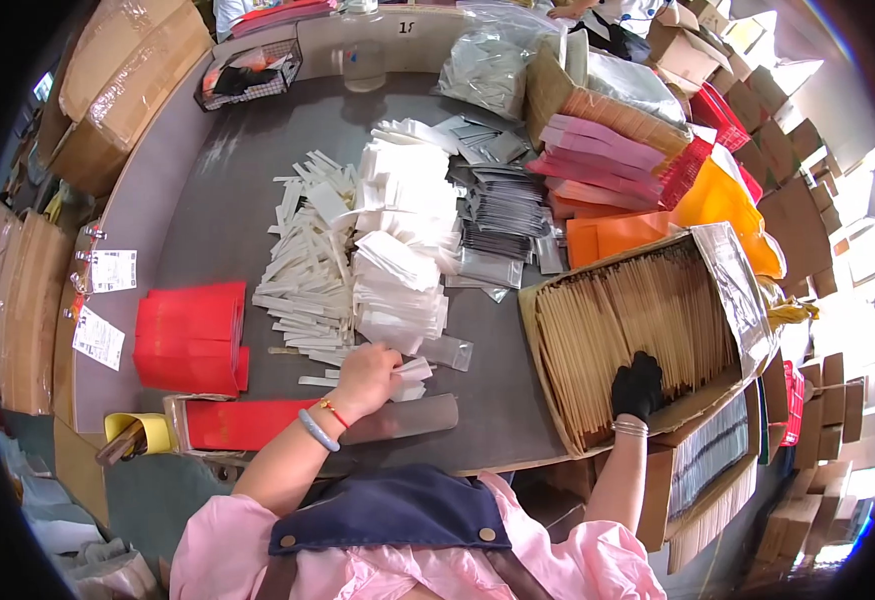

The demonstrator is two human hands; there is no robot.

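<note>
My bare left hand (369, 378), with a red string and a pale bangle at the wrist, is at the near edge of a heap of white paper pieces (302, 270). Its fingers are curled by a small white piece (412, 372); what they grip is hidden. My right hand (637, 387), in a black glove, rests on a carton (555, 385) packed with thin tan pieces (647, 310) standing on edge. Dark glove and shadow hide whether its fingers hold one. Beside the left hand lies a stack of white folded papers (397, 260). A clear sleeve (402, 420) lies below.
Red packets (189, 338) are stacked at the left, above a long red sleeve (247, 425) and a yellow holder (142, 433). Grey packets (502, 210) sit beyond the white stack. Orange and pink packets (597, 165) are at the right. A wire basket (247, 75) stands far left.
</note>
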